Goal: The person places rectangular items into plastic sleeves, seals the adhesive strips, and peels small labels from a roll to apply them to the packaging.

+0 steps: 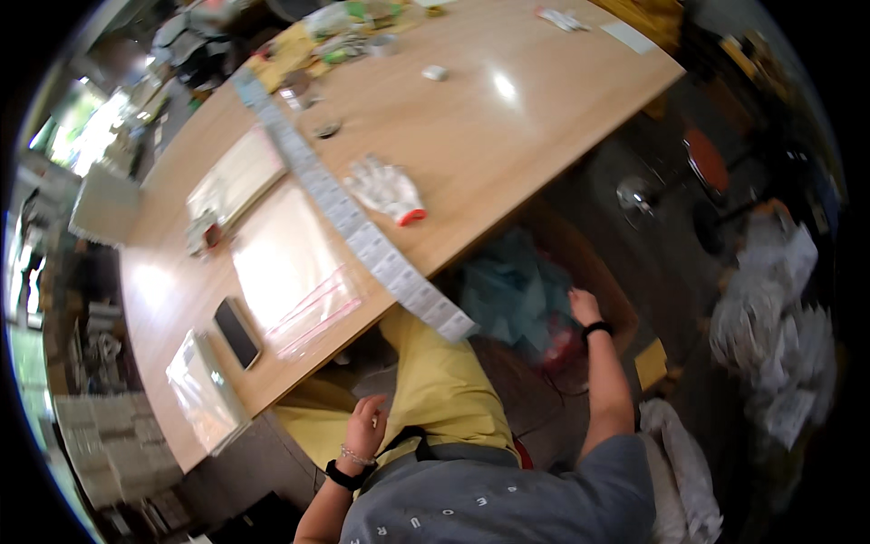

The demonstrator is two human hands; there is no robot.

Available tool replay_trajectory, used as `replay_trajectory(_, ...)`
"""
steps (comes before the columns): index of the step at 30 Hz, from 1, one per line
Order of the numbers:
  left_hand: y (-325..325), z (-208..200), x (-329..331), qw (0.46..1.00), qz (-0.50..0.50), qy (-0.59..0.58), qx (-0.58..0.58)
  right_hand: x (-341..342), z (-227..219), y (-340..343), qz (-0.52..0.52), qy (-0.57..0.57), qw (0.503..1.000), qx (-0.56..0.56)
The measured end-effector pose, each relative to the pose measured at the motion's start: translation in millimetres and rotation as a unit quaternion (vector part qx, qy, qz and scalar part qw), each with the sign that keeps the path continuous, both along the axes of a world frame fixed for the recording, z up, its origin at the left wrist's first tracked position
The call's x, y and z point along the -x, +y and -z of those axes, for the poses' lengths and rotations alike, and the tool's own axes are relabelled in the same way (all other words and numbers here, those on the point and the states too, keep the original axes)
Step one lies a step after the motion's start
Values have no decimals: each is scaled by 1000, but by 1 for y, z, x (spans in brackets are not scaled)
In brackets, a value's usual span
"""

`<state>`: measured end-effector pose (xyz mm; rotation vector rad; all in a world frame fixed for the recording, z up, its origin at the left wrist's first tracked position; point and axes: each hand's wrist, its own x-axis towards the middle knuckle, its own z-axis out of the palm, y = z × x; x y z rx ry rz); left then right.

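Overhanging the table, our label strip could slide if bumped — left hand half-curled, empty; right hand by plastic — grip unclear.

From where I'm standing: arms split, one out, one in. Right arm reaches forward and out to the side, well apart from the torso – elbow bent, forearm bare, angled ahead. Right wrist roughly in line with it. Right hand has its fingers turned inward; tips partly hidden, can't tell if they grip. Left forearm comes up from the lower edge, close to the body. Left hand hangs near the waist, fingers loosely half-bent, pointing forward – relaxed. Thighs point forward, seated pose.
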<state>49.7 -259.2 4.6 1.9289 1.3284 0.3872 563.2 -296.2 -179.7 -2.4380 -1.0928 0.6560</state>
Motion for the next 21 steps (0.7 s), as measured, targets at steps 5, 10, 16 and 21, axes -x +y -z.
replay_trajectory(5,-34,24,90,984,-169,-55,14,27,-86,30,-71,124,990,-4)
replay_trajectory(10,-49,-1,126,952,-297,-75,-11,138,-171,76,-224,354,903,-99)
replay_trajectory(16,-25,-18,127,952,-278,-73,-102,284,-220,160,-483,213,832,-172)
replay_trajectory(21,69,-30,95,952,-188,-20,-242,347,-209,276,-519,168,824,-156)
